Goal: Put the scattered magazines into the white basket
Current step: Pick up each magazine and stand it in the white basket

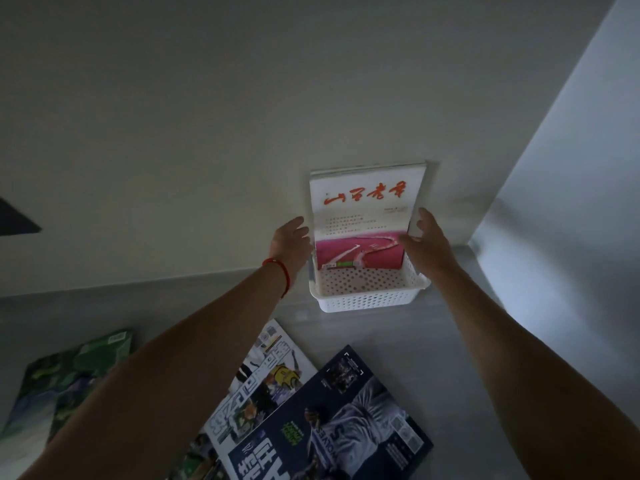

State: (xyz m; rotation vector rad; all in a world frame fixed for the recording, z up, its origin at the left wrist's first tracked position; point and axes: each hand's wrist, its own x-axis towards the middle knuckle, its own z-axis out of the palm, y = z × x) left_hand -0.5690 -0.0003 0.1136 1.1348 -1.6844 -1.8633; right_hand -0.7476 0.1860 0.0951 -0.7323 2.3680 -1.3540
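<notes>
Nearest the camera, a dark blue magazine (pixel 332 420) lies flat on the grey floor (pixel 450 358), its long axis running diagonally from lower left to upper right. It overlaps a white sports magazine (pixel 266 372) that slants the same way, and a green magazine (pixel 65 375) lies apart at the far left, partly under the left forearm. A further cover peeks out at the bottom edge, too cropped to tell.

Farther off, against the pale wall (pixel 207 116), sits the white basket (pixel 370 296), a perforated plastic tub with its open top facing up. Inside it stands a white and pink magazine (pixel 363 223), upright on its short edge, long axis vertical, its cover with red lettering facing the camera and its back leaning toward the wall. Behind it more page edges show, though how many issues cannot be told.

Left hand (pixel 292 242), with a red cord at the wrist, rests beside the magazine's left edge, fingers (pixel 294 225) loosely spread. Right hand (pixel 424 237) holds the right edge, thumb on the cover.
</notes>
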